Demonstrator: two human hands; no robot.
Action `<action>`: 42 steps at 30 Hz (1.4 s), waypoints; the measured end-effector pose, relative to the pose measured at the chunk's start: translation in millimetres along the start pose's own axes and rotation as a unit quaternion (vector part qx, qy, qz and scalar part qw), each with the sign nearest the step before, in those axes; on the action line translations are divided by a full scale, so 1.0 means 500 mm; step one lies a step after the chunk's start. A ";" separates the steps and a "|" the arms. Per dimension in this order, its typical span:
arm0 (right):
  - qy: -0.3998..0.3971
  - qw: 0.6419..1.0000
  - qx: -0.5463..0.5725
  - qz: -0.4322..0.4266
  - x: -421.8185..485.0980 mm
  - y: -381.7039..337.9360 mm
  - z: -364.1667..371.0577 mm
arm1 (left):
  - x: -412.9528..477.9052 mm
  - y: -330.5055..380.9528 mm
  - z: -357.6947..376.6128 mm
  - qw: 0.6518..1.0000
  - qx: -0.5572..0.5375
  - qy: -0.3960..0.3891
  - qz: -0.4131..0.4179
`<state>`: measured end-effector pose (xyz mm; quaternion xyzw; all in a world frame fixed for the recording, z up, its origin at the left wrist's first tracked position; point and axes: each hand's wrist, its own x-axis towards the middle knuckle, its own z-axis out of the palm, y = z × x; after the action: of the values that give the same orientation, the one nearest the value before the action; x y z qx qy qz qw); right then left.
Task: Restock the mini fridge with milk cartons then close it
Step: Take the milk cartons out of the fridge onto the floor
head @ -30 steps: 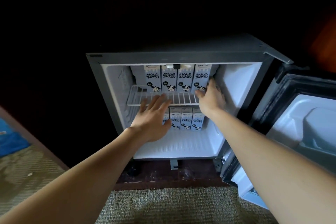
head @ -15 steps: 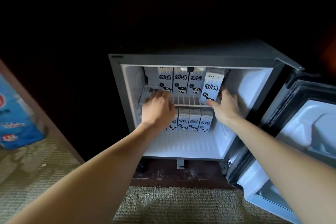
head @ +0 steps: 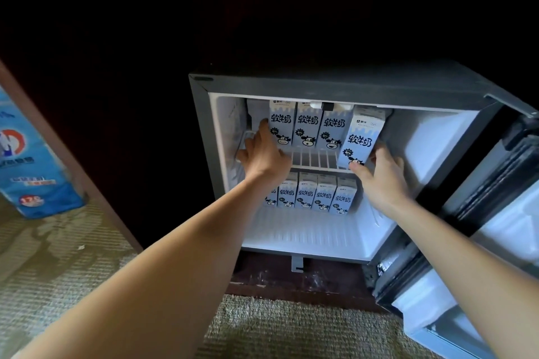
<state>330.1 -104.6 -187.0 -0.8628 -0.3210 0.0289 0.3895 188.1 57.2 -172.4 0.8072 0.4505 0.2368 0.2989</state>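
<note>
The mini fridge stands open, its door swung out to the right. On the upper wire shelf three blue-white milk cartons with cow faces stand upright at the back. A fourth milk carton leans forward at the shelf's right end, and my right hand grips its lower end. My left hand is spread at the shelf's left end, fingertips against the side of the leftmost carton. Several more cartons stand in a row on the fridge floor, partly hidden by my left wrist.
A blue printed package stands at the left behind a wooden edge. A woven mat covers the floor in front. The fridge sits in a dark cabinet on a dark wooden base.
My right hand has taken hold of the rightmost upper carton and tipped it forward. My left hand has moved up and left to the leftmost upper carton. The view has shifted left.
</note>
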 end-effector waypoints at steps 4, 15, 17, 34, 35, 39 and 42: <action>-0.013 1.000 -0.015 -0.014 -0.004 0.002 0.001 | 0.041 -0.008 0.019 0.999 -0.015 -0.012 -0.051; 0.018 0.999 -0.031 -0.005 0.005 -0.017 0.019 | 0.049 -0.015 0.019 0.996 -0.059 0.044 -0.058; 0.028 0.999 -0.036 -0.009 0.008 -0.022 0.019 | 0.044 -0.014 0.019 0.995 -0.076 0.047 -0.051; -0.037 0.997 -0.058 -0.023 -0.023 -0.062 -0.012 | -0.039 -0.025 -0.046 0.990 -0.123 -0.054 0.046; -0.036 0.998 -0.053 -0.027 -0.024 -0.065 -0.015 | -0.043 -0.026 -0.052 0.990 -0.121 -0.058 0.049; -0.057 0.998 0.033 -0.017 -0.028 -0.077 -0.021 | -0.049 -0.023 -0.062 0.985 -0.137 -0.071 0.082; -0.084 0.996 0.036 -0.013 -0.032 -0.083 -0.027 | -0.059 -0.021 -0.053 0.982 -0.141 -0.086 0.091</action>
<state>299.5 -102.1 -152.1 -0.8386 -0.3624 0.1074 0.3923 150.6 43.2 -164.4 0.8118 0.3100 0.2538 0.4249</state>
